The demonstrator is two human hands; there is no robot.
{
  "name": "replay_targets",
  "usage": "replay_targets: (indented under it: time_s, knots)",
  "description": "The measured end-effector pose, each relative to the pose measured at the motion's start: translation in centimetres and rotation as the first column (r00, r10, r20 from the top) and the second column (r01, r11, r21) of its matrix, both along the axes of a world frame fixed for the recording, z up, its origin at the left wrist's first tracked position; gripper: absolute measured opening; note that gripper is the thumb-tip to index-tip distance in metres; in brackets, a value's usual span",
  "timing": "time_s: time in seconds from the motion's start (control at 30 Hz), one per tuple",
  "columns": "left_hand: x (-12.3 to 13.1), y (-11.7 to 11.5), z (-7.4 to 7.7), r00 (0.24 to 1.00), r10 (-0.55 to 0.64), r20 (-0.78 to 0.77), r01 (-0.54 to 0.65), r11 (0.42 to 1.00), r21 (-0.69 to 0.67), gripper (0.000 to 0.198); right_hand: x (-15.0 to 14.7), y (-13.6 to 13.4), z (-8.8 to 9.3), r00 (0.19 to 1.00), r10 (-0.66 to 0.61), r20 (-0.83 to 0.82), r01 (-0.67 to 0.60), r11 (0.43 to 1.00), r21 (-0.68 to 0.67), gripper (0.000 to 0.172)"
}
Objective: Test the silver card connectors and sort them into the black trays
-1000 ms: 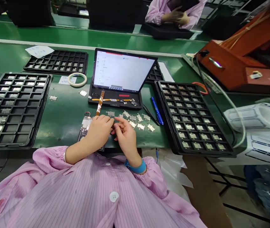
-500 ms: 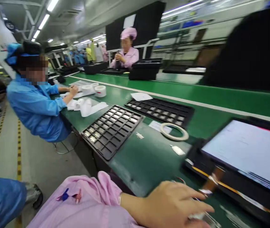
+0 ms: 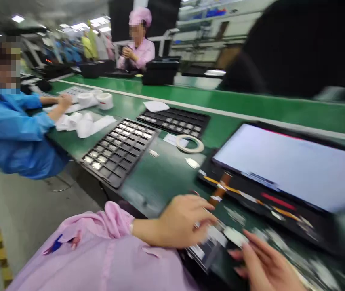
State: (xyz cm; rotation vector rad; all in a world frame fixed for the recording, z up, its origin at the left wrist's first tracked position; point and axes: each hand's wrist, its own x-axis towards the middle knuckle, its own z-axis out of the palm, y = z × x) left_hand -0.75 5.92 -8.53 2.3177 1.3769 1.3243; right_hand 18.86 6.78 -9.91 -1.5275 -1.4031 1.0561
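My left hand [image 3: 184,220] lies at the near edge of the green bench, its fingers curled over a small circuit board [image 3: 207,246] and holding it down. In the lower right corner my right hand [image 3: 263,264] reaches toward the board with fingers pointing up-left, smeared by motion. A small pale part [image 3: 236,236] lies at its fingertips; I cannot tell whether it is held. Just beyond the hands, a lit tablet [image 3: 281,165] stands in a black holder, with an orange flex cable [image 3: 221,188] hanging from it.
A black compartment tray [image 3: 119,151] of small metal parts lies left of the hands, a second tray [image 3: 175,121] behind it, and a tape ring [image 3: 190,143] between. A co-worker in blue [image 3: 9,129] sits at left beside white rolls [image 3: 84,121]. A person in pink [image 3: 137,52] works across the line.
The view has swung from looking down at the bench to the left, then partly back right. My left hand stays on the board; my right hand has come back into view.
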Motion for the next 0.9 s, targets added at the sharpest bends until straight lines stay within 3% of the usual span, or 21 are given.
replay_targets:
  time_s: [0.1, 0.17, 0.6, 0.9]
  knots:
    - [0.0, -1.3, 0.7, 0.995, 0.069, 0.075, -0.061, 0.993, -0.096, 0.019, -0.2, -1.6, 1.1, 0.994, -0.047, -0.103, 0.046, 0.999, -0.004, 0.051]
    - [-0.2, -1.5, 0.7, 0.993, 0.022, 0.117, -0.006, 0.99, -0.138, 0.02, -0.8, -1.6, 1.3, 0.988, -0.04, -0.15, 0.042, 0.999, 0.008, 0.047]
    - [-0.4, -1.3, 0.0, 0.998, 0.001, -0.062, -0.014, 0.976, -0.216, 0.015, -1.0, -1.8, 0.4, 0.981, -0.064, -0.183, 0.078, 0.994, 0.073, 0.032]
    - [-0.5, -1.3, 0.2, 0.99, -0.01, -0.141, -0.022, 0.975, -0.222, 0.018, -1.1, -2.4, 1.8, 0.959, -0.122, -0.255, 0.142, 0.988, 0.059, 0.029]
